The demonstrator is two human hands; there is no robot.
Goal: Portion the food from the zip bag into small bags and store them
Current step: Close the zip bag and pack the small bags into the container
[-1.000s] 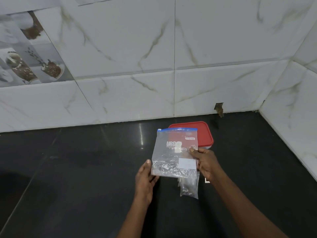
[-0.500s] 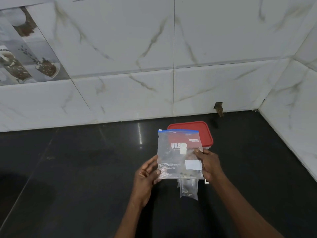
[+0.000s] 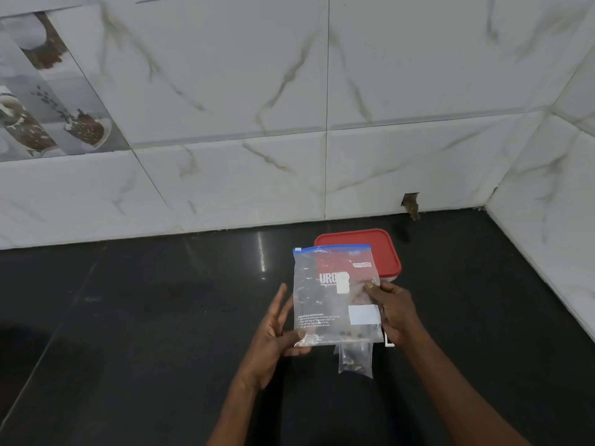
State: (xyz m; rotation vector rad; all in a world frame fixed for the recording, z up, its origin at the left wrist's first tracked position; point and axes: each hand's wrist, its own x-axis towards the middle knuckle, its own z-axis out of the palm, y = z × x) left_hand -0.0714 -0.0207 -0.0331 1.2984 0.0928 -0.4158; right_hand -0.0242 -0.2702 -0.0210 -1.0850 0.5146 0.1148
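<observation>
A clear zip bag [image 3: 325,297] with a blue zip strip and white print stands upright above the black counter [image 3: 128,317]. A few dark bits of food lie along its bottom. My right hand [image 3: 394,312] pinches its right edge, thumb on the front. My left hand [image 3: 273,329] holds its lower left corner between thumb and fingers, the other fingers nearly straight. A small clear bag [image 3: 355,358] with dark food hangs below the zip bag, behind it; what holds it is hidden.
A container with a red lid [image 3: 383,249] sits on the counter just behind the zip bag. White marble-look tiled walls [image 3: 322,91] close off the back and the right side. A small white object [image 3: 388,341] shows under my right hand.
The zip bag has turned more upright and squarer to me. My left hand moved from beside the bag to its lower left corner and its fingers opened out.
</observation>
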